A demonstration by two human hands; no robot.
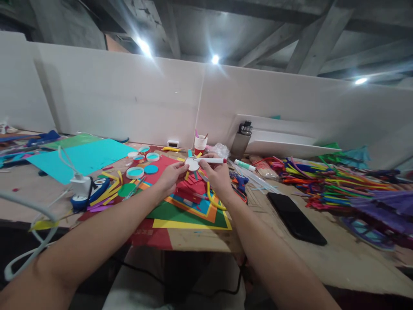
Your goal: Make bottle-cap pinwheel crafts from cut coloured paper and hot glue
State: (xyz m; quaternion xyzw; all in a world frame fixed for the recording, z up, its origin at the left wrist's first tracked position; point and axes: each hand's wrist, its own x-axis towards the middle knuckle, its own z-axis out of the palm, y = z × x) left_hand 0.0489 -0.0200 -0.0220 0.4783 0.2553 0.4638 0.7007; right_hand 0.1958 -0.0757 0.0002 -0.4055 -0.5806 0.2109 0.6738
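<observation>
Over the middle of the table, my left hand pinches the left edge of a round white disc. Short teal and yellow strips stick out around the disc. My right hand is closed on a white marker with a red end pointing right; its other end lies close to the disc. Whether the tip touches the disc I cannot tell. Below my hands lies a stack of coloured sheets, with a green sheet and red pieces among them.
To the left stand round lids with teal discs, a teal sheet and a power strip. Behind are a paper cup and a bottle. A black phone and many pipe cleaners lie right.
</observation>
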